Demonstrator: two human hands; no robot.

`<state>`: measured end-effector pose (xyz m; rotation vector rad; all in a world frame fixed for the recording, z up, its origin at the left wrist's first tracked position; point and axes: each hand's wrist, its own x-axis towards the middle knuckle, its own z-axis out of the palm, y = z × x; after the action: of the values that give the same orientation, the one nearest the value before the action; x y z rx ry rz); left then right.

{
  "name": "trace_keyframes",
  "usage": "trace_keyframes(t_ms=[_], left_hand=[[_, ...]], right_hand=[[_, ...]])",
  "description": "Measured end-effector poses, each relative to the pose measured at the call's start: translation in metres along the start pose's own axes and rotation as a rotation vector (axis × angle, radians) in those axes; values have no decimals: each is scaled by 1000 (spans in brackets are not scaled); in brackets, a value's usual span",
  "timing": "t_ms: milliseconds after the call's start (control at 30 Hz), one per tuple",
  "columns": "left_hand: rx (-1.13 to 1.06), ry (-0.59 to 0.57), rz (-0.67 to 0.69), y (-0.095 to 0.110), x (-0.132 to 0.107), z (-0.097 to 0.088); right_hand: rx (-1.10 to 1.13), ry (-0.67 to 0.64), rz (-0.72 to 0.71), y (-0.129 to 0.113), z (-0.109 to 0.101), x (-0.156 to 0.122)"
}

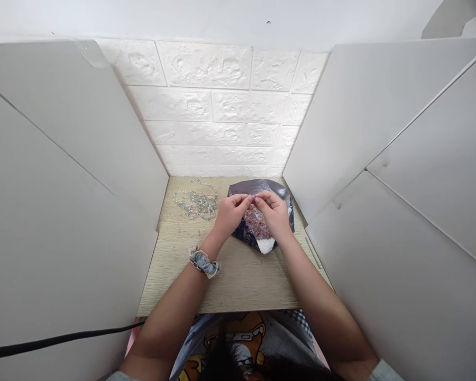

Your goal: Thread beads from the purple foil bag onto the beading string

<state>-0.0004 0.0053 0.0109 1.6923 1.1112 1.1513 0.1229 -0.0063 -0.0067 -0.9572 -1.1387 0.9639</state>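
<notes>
My left hand (235,208) and my right hand (273,211) meet fingertip to fingertip, each closed in a pinch. Whatever is between the fingertips is too small to make out. Just below them lies a dark patterned pouch (244,233) with a silvery-grey part at its far side. Many tiny pink, red and clear beads (257,225) sit on it, partly covered by my hands. A white corner (266,245) pokes out at the near end. Left of my left hand, a loose heap of pale green and white beaded strands (198,203) rests on the table.
The small wooden table (246,286) is boxed in by a white panel (75,143) on the left, another panel (381,137) on the right and a white brick-pattern wall (222,106) behind. A blue scrunchie (203,262) circles my left wrist. A black cable (63,338) runs in at lower left.
</notes>
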Motion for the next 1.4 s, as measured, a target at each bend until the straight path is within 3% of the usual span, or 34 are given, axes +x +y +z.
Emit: trace_keyframes(t_ms=[633, 933, 1400], left_hand=[[33, 5, 8, -1, 0, 0], [33, 11, -17, -2, 0, 0], [-236, -26, -145, -10, 3, 6]], right_hand=[[-95, -39, 10, -2, 0, 0], [-248, 10, -37, -4, 1, -3], [-314, 14, -41, -7, 0, -4]])
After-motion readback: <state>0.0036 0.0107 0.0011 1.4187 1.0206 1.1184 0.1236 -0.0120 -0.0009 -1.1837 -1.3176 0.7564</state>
